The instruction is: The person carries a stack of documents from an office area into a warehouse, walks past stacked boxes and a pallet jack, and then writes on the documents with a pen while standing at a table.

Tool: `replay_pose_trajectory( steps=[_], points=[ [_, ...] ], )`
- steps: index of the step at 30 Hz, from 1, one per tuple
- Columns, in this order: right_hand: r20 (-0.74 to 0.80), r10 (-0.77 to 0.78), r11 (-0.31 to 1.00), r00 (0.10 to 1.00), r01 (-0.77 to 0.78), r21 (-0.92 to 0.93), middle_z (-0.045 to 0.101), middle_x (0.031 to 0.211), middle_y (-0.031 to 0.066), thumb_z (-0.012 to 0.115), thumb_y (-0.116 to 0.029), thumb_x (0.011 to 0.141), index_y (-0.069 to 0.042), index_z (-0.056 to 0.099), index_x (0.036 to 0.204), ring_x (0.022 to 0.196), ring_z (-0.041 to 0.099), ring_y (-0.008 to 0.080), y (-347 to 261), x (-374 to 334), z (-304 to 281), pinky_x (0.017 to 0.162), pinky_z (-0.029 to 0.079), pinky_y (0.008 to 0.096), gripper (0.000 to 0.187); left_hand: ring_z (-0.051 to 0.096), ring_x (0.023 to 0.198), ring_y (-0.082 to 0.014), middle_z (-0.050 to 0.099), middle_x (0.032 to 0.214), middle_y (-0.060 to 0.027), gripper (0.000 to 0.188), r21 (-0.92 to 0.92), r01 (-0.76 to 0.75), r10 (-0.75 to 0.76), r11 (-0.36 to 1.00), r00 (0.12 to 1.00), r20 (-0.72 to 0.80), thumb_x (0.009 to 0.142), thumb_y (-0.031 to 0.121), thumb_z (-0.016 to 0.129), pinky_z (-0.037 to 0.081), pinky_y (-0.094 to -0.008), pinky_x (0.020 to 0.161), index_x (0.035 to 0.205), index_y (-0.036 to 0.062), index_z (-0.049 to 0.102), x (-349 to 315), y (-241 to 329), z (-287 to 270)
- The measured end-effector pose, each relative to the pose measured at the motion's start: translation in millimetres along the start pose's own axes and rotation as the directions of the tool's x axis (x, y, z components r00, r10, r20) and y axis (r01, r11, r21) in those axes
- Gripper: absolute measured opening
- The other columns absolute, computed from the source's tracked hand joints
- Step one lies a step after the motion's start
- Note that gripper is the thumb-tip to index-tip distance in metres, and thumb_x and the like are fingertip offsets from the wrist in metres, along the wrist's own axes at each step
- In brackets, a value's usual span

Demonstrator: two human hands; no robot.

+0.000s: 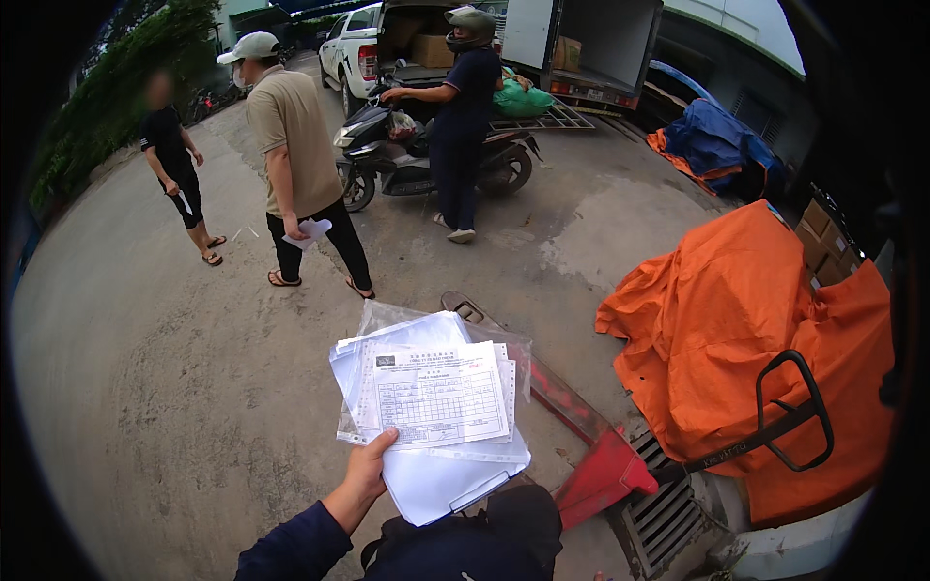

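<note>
Toward the left edge of the grey concrete yard (pixel 116 387), a person in black clothes (pixel 170 145) stands near a person in a tan shirt and white cap (pixel 291 136). Your left hand (pixel 364 471) grasps a stack of white paper sheets and clear plastic sleeves (pixel 426 492) by its left edge, thumb on top. The white printed form with a ruled grid (pixel 441 399) lies uppermost, up and right of that thumb. I cannot tell your right hand's grip. Rightward, a red metal pallet jack (pixel 608 476) stands beside a draped orange tarp (pixel 722 320).
</note>
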State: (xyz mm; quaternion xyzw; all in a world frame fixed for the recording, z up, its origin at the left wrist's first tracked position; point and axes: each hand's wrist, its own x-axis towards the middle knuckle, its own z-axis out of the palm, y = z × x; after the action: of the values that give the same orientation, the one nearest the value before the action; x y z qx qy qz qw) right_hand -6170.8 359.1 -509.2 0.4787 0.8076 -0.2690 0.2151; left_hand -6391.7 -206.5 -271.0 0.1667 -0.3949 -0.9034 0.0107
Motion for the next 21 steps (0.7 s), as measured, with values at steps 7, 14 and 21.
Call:
replay_pose_trajectory(
  steps=[7, 14, 21],
  points=[
    [0.106, 0.197, 0.974, 0.975, -0.207, 0.092, 0.066, 0.063, 0.0161, 0.067, -0.035, 0.087, 0.007, 0.065, 0.081, 0.052, 0.066, 0.0287, -173.8, -23.4, 48.1, 0.046, 0.051, 0.0409, 0.043, 0.057, 0.115, -0.0321, 0.053, 0.131, -0.0202, 0.058, 0.043, 0.046, -0.049, 0.998, 0.995, 0.087, 0.089, 0.008, 0.061, 0.047, -0.043, 0.1, 0.14, -0.0039, 0.036, 192.4, 24.6, 40.2],
    [0.111, -0.224, 0.97, 0.968, 0.211, 0.118, 0.068, 0.064, 0.016, 0.064, -0.045, 0.085, 0.002, 0.071, 0.085, 0.068, 0.07, 0.0323, -431.3, 153.0, 91.3, 0.07, 0.056, 0.0416, 0.048, 0.055, 0.119, -0.0341, 0.052, 0.134, -0.0217, 0.057, 0.04, 0.015, -0.023, 0.999, 0.975, 0.221, 0.094, 0.021, 0.054, 0.046, -0.0462, 0.1, 0.141, -0.0052, 0.034, 403.0, 12.8, 105.3],
    [-0.142, -0.506, 0.742, 0.851, 0.513, 0.432, 0.069, 0.084, 0.0169, 0.061, -0.041, 0.089, -0.008, 0.071, 0.092, 0.08, 0.066, 0.0353, -675.6, 225.1, -52.5, 0.073, 0.051, 0.0436, 0.035, 0.047, 0.126, -0.0357, 0.045, 0.142, -0.021, 0.066, 0.449, 0.218, -0.29, 0.867, 0.952, 0.098, 0.096, 0.038, 0.055, 0.039, -0.0502, 0.105, 0.141, -0.0058, 0.035, 568.1, -1.3, 230.9]
  ],
)
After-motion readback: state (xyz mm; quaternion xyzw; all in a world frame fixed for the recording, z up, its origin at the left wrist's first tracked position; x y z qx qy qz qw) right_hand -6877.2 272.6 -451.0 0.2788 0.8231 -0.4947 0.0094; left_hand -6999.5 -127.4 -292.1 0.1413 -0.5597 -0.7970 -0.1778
